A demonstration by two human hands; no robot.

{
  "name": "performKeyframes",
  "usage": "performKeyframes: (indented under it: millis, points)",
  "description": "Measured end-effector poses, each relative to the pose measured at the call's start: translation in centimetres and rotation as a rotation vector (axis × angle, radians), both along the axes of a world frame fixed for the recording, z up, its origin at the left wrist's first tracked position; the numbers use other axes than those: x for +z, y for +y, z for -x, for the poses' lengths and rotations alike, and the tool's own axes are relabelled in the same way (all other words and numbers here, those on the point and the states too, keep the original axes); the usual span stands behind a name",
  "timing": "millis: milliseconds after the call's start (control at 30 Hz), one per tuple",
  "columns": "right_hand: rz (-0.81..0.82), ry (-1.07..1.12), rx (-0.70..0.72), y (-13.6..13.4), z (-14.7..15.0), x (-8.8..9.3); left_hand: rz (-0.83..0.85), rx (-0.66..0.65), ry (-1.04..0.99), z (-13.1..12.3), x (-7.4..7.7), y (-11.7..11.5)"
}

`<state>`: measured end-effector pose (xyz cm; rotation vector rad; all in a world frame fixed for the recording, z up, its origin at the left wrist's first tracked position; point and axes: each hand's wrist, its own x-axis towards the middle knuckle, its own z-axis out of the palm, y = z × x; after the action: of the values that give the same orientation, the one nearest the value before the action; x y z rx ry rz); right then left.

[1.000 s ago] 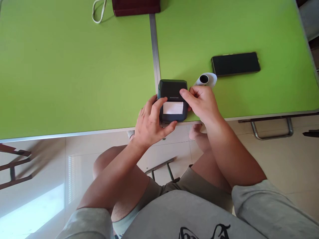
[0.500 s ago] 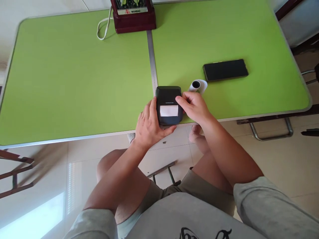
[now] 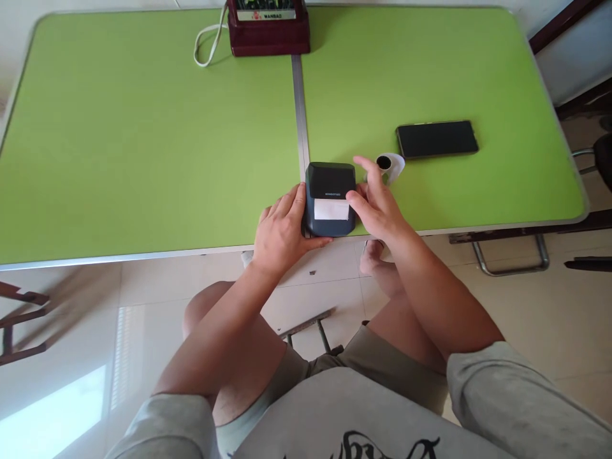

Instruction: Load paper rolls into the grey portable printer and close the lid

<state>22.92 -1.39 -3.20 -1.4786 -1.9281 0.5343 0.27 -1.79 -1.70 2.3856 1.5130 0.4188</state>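
Note:
A small dark thermal printer point(image 3: 329, 178) lies at the table's near edge, beside the metal seam. A white strip of paper point(image 3: 329, 209) shows across its top. My left hand point(image 3: 280, 236) grips the printer's left side, with the thumb along its front edge. My right hand point(image 3: 380, 207) is at the opposite side. Its thumb tip touches the printer near the paper's right end, while the index finger is raised and stretched away. Just behind that hand stands a white paper roll point(image 3: 393, 167) with a dark core, partly hidden by the fingers.
A black phone point(image 3: 437, 139) lies to the right on the green table point(image 3: 157, 146). At the back stands a dark red appliance base point(image 3: 270, 39) with a white cord point(image 3: 203, 54) beside it. The table's front edge runs just below my hands.
My right index finger has lifted and extended away from the printer's side; the thumb has slid down toward the paper. My left hand keeps its grip. The view has shifted slightly.

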Motion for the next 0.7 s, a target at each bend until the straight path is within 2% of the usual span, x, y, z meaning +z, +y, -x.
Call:
performKeyframes:
  millis: [100, 200, 567, 700]
  points:
    - [0.148, 0.13, 0.015, 0.2, -0.4, 0.3, 0.028, 0.005, 0.029, -0.1, 0.0, 0.2]
    - [0.202, 0.155, 0.005, 0.4, -0.5, 0.7, 0.034, 0.001, 0.035, 0.0, 0.0, 0.4]
    - [0.142, 0.188, -0.016, 0.7, -0.6, -0.5, 0.029, -0.002, 0.046, -0.1, 0.1, 0.2]
    - [0.104, 0.165, -0.092, 0.5, -0.3, 1.3, 0.029, -0.009, 0.063, -0.2, 0.0, 0.0]
